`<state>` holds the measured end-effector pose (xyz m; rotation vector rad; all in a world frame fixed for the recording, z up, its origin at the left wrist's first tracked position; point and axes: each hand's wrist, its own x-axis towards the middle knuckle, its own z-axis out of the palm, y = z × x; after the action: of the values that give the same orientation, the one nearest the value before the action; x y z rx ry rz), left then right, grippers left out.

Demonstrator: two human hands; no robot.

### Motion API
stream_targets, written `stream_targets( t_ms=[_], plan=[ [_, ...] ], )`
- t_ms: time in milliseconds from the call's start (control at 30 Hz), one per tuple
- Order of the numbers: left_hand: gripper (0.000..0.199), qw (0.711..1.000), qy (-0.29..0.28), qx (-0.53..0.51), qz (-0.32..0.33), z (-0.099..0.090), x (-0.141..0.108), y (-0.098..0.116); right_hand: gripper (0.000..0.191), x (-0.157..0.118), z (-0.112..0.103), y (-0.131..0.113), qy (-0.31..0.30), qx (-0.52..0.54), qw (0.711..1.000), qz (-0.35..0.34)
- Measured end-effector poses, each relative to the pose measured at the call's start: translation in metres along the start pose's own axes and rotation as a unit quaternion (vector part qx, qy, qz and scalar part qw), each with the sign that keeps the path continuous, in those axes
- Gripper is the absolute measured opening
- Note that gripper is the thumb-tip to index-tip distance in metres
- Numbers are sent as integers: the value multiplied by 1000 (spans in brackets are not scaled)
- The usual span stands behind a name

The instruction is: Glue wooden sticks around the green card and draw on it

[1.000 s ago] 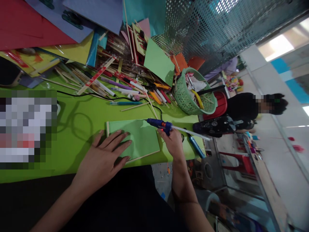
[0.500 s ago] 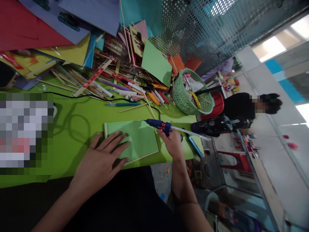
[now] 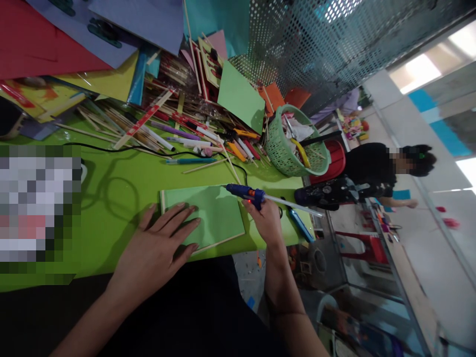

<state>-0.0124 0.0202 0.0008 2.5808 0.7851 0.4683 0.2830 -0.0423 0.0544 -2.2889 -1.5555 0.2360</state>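
Green, flat and rectangular, the panel (image 3: 219,213) has pale strips along 2 edges.

On my feed the counter (image 3: 111,171) reads lime green, and the card (image 3: 219,218) on it a cooler mint with cream edging. I see a dark blue glue gun (image 3: 241,191) with an orange patch and a red glow, and a translucent whitish glue stick (image 3: 292,204). I pick out a pale green latticed basket (image 3: 282,148), a red sheet (image 3: 44,44), a lavender sheet (image 3: 148,22), a red strip (image 3: 145,119) with whitish marks, and a grey panel (image 3: 293,49) dotted with holes.
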Motion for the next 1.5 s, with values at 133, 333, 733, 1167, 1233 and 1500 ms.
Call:
stream_targets(
  t_ms=[133,333,733,1167,1233,1500],
  plan=[
    [47,1000,-4,17,4,1,-1,-1,45,0,-2,4,9,-19,1000,22],
    [47,1000,2,13,5,4,-2,-3,48,-1,-7,11,21,-15,999,28],
    [46,1000,13,11,6,4,-1,-3,44,1,0,9,16,-11,1000,19],
    [45,1000,14,-5,4,3,0,-2,46,-1,-6,15,25,-16,999,44],
    [46,1000,15,-7,4,4,-1,-3,46,-1,-7,15,22,-15,999,45],
    [49,1000,9,25,17,6,-2,-5,46,1,-5,14,32,-27,998,36]
  ],
)
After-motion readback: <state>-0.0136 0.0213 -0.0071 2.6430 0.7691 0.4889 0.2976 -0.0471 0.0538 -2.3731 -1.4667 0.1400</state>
